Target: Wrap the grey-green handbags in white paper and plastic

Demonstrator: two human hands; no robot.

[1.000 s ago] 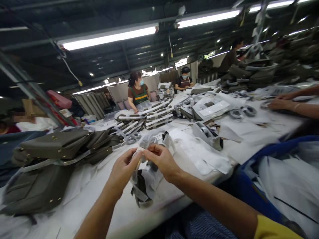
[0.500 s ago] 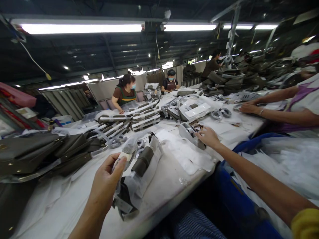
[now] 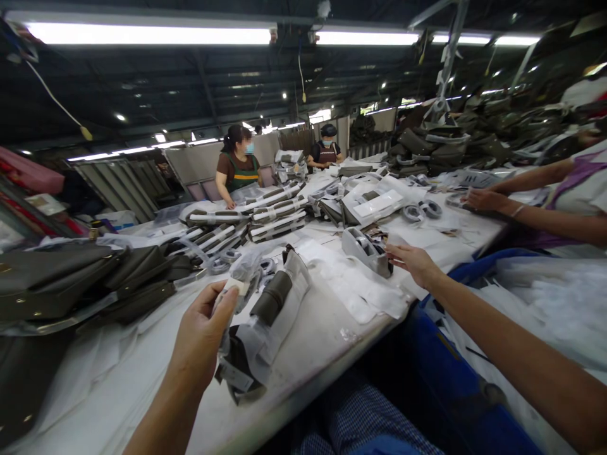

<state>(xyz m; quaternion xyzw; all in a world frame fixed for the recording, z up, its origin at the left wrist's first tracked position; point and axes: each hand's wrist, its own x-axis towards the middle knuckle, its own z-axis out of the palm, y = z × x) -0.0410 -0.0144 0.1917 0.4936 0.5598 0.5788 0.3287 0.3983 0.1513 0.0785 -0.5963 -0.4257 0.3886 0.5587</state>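
My left hand point(image 3: 208, 322) is closed on a plastic-wrapped bundle point(image 3: 244, 275), its thumb over a pale tag. Beside it on the white table lies a dark olive roll point(image 3: 272, 297) in clear and white wrapping, with dark straps below. My right hand point(image 3: 412, 262) is at the near right end of a grey tape dispenser point(image 3: 365, 251). Its fingers are stretched forward, and a small translucent piece shows just above them; whether the fingertips pinch it is too small to tell. White foam sheets point(image 3: 351, 287) lie between the hands.
Dark bags point(image 3: 57, 281) are piled at the left. Wrapped olive pieces point(image 3: 277, 218) are stacked beyond my left hand. A blue bin point(image 3: 455, 366) with white plastic stands at the right, below the table edge. Two people face the far side; another person's hands point(image 3: 488, 199) work at the right.
My right hand has moved right, away from the dispenser's top, and its fingers have straightened. My left hand keeps its hold on the bundle. The view has shifted slightly.
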